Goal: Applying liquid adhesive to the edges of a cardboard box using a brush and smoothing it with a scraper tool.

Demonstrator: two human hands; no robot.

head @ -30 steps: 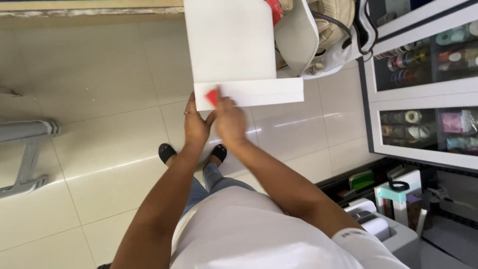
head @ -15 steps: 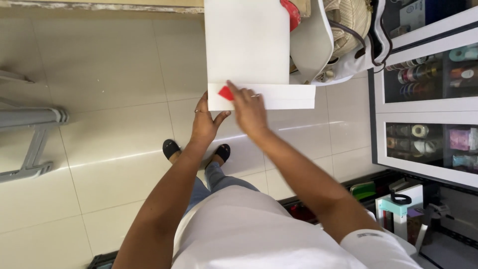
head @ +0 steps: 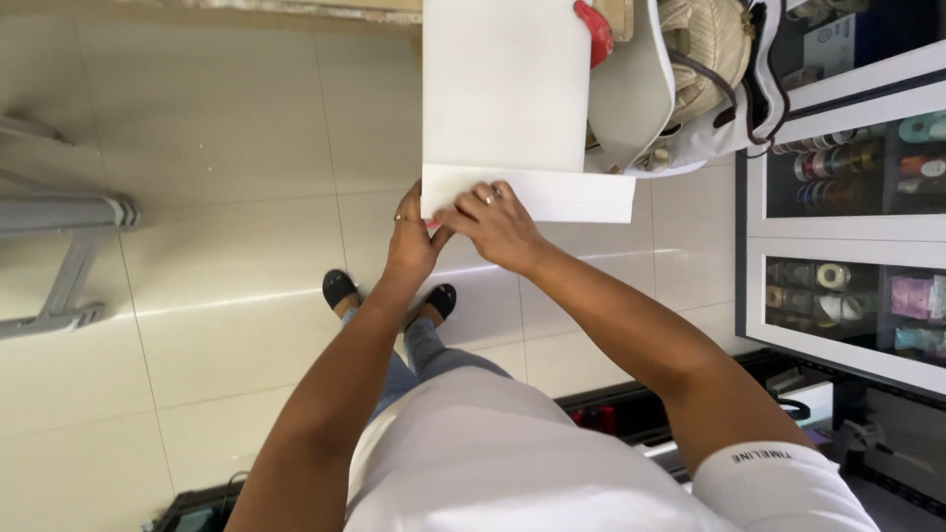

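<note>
**White sheet pinched at its folded lower edge**

One large white sheet (head: 505, 89) is held up over the tiled floor (head: 227, 236), and its bottom strip (head: 562, 197) is seen already turned up into a flap. That fold looks made along the whole width; pressing it flat appears to be what is in hand, and nothing beyond this one fold can be judged done.

The left hand (head: 414, 241) is closed on the sheet's lower left corner, fingers curled up against the paper edge, with a sliver of something red just showing beneath them. The right hand (head: 496, 225) is laid on the flap just beside it, fingers bent and pressed down on the paper, the thumb hidden from view.

Counted: one sheet, one flap, two hands, two black shoes (head: 340, 289) below the wrists. Off beyond the right fingertips, one cream bag (head: 705, 44) is propped against a glass cabinet (head: 838, 227) stocked with ribbon spools, too many and too small to be counted. Well away from the left fingers, a grey metal frame (head: 59, 212) is seen.
</note>
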